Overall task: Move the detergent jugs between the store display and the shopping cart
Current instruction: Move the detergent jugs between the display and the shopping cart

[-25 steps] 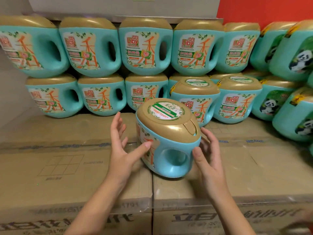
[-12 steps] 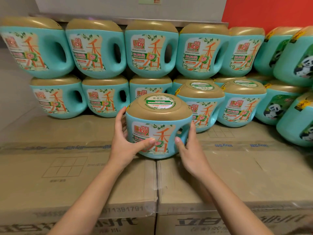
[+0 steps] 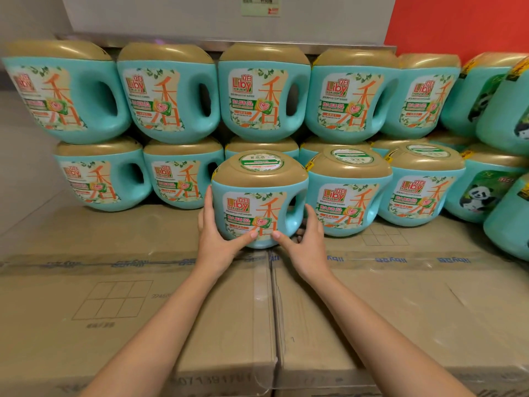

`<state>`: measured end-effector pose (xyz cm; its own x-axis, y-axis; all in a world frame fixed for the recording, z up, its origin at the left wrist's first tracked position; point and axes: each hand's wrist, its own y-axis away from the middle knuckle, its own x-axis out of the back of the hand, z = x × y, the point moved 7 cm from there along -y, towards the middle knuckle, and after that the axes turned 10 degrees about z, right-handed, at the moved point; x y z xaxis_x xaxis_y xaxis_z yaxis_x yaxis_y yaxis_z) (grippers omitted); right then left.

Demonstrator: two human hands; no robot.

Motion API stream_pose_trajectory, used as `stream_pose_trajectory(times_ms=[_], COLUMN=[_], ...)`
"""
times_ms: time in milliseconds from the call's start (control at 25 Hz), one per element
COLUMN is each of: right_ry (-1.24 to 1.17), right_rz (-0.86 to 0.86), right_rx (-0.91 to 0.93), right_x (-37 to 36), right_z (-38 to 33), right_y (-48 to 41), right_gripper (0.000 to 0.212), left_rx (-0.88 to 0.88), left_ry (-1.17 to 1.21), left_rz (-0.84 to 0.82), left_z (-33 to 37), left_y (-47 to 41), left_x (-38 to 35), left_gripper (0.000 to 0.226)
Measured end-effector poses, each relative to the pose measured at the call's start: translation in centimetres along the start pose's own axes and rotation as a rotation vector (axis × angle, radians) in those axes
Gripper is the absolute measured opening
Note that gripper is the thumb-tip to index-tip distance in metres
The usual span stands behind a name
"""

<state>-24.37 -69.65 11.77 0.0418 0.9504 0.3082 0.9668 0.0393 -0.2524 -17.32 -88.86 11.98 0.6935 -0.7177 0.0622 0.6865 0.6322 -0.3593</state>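
Note:
A teal detergent jug [image 3: 259,200] with a gold lid stands upright on the cardboard boxes [image 3: 137,305], label facing me, in the front row of the store display. My left hand [image 3: 219,239] holds its left side, thumb across the lower front. My right hand [image 3: 305,242] holds its right side below the handle hole, thumb on the lower front. Matching jugs [image 3: 347,190] stand to its right and are stacked two rows high behind it [image 3: 263,93]. No shopping cart is in view.
Teal panda-label jugs [image 3: 483,190] crowd the right side. A grey wall panel [image 3: 223,18] and a red wall [image 3: 458,24] rise behind the stack. The box tops in front of the jugs are bare cardboard, with a seam between two boxes [image 3: 272,310].
Both hands have turned the jug from handle-forward to label-forward and pushed it back into line with the front row. The camera has moved closer.

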Motion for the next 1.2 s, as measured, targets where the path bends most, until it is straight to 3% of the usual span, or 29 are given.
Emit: stream_pose_trajectory(times_ms=[160, 240, 360, 600, 720, 920, 1080, 1200], right_ry=[-0.031, 0.066, 0.179, 0.171, 0.116, -0.175, -0.373, -0.311], right_rz=[0.057, 0.082, 0.138, 0.165, 0.214, 0.238, 0.343, 0.464], right_rx=[-0.035, -0.042, -0.038, -0.039, -0.039, -0.044, -0.079, -0.130], right_x=[-0.6, -0.8, -1.1, -0.8, 0.1, 3.9, 12.0, 20.4], right_z=[1.0, 1.2, 1.5, 1.3, 0.3, -1.1, 0.2, 2.6], right_y=[-0.7, -1.4, -2.0, -1.7, -0.5, 5.1, 12.0, 17.9], right_gripper=[0.078, 0.073, 0.071, 0.065, 0.044, 0.011, 0.014, 0.015], left_rx=[0.038, 0.055, 0.074, 0.104, 0.205, 0.142, 0.112, 0.219], left_ry=[0.096, 0.085, 0.065, 0.006, 0.113, 0.011, 0.269, 0.377], left_rz=[0.078, 0.107, 0.150, 0.156, 0.082, 0.249, 0.029, -0.184], left_z=[-1.8, -2.1, -2.4, -2.5, -2.8, 0.7, 6.0, 8.8], left_y=[-0.4, -0.8, -1.5, -1.3, -0.7, 2.9, 9.6, 17.4], left_x=[-0.7, -0.8, -0.9, -0.4, -0.3, 1.4, 0.0, -2.8], left_gripper=[0.101, 0.096, 0.095, 0.101, 0.083, 0.036, 0.029, 0.016])
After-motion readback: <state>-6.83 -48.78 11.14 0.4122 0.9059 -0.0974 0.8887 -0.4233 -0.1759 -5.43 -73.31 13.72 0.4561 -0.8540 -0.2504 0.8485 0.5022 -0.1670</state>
